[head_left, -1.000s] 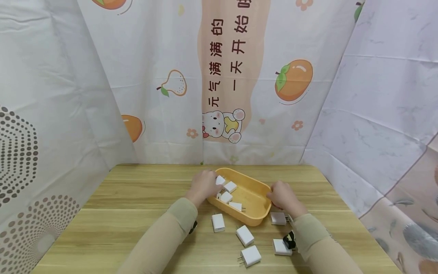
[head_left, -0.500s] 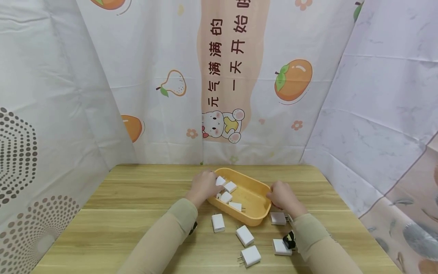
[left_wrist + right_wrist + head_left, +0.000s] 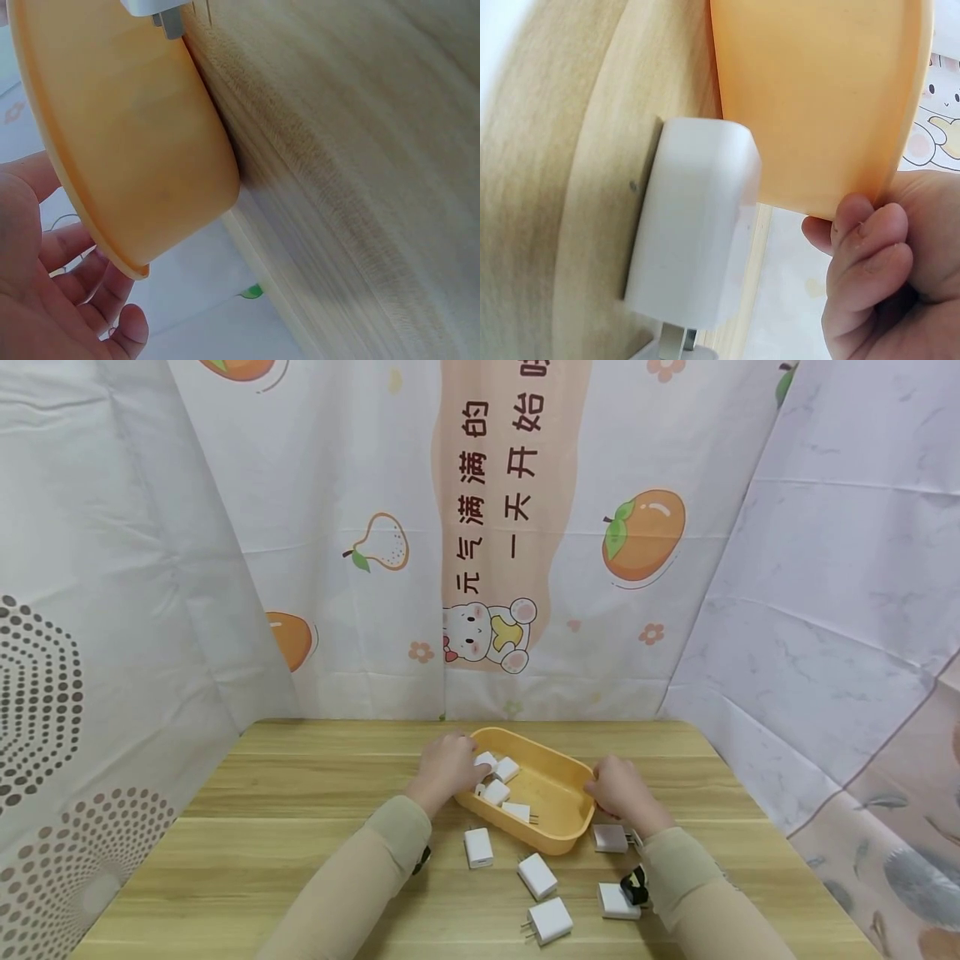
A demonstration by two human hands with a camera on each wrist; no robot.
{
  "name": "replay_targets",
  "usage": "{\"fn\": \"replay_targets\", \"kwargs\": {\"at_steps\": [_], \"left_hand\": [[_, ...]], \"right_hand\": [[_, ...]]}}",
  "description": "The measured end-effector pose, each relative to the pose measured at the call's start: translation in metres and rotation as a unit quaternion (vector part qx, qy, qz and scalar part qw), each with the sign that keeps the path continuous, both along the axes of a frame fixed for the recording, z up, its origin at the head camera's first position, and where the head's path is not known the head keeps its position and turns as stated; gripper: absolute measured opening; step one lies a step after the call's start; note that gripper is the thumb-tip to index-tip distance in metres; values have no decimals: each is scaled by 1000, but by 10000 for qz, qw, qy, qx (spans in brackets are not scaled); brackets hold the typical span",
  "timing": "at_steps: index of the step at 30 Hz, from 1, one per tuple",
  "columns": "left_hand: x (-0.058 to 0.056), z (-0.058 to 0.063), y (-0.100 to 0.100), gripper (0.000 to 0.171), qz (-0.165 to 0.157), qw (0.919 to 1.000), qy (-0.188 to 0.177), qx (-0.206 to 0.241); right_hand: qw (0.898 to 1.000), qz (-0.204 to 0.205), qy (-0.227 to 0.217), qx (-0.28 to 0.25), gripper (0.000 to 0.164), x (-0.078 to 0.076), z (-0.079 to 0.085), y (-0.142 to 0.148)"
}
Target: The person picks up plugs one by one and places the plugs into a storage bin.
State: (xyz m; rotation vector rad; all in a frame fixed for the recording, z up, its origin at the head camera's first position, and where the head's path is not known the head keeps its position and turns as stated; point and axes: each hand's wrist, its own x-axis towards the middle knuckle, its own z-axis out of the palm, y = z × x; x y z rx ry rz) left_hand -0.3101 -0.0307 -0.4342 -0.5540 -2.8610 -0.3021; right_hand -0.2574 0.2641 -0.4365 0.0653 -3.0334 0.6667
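A yellow plastic tray [image 3: 555,777] sits slantwise on the table, with several white phone chargers [image 3: 496,792] gathered at its left end. My left hand [image 3: 446,768] grips the tray's left end, thumb over the rim beside a charger [image 3: 486,762] inside. In the left wrist view, the fingers [image 3: 105,292] curl at the tray's rim from outside. My right hand [image 3: 621,789] holds the opposite end; the right wrist view shows its curled fingers [image 3: 870,232] pinching the rim. A white charger [image 3: 694,217] lies close to the tray below that hand.
On the wooden table [image 3: 300,843], in front of the tray, lie several more chargers, among them one [image 3: 478,847] near its front wall and another [image 3: 550,920] closer to me. One charger [image 3: 617,902] is partly covered by the right wrist strap [image 3: 634,887]. Printed curtains [image 3: 360,635] surround the table.
The charger by my left thumb, and the one beside it, have shifted slightly to the right inside the tray. Both hands and the tray stay almost where they were.
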Motion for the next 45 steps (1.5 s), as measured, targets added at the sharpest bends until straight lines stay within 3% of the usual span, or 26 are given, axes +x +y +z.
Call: {"fn": "replay_targets", "kwargs": {"at_steps": [10,18,28,45], "left_hand": [[8,12,-3,46,-23,9996,-203,199],[20,21,-8,48,-279,9994,-1,187],[39,21,-11,43,-912,9941,404,434],[68,23,-28,49,-1192,9910,513,313]], "right_hand": [[10000,-34,-8,-30,32,1,0,0],[10000,-11,72,23,32,0,0,0],[9999,-8,26,107,33,0,0,1],[10000,91,23,5,29,0,1,0]]}}
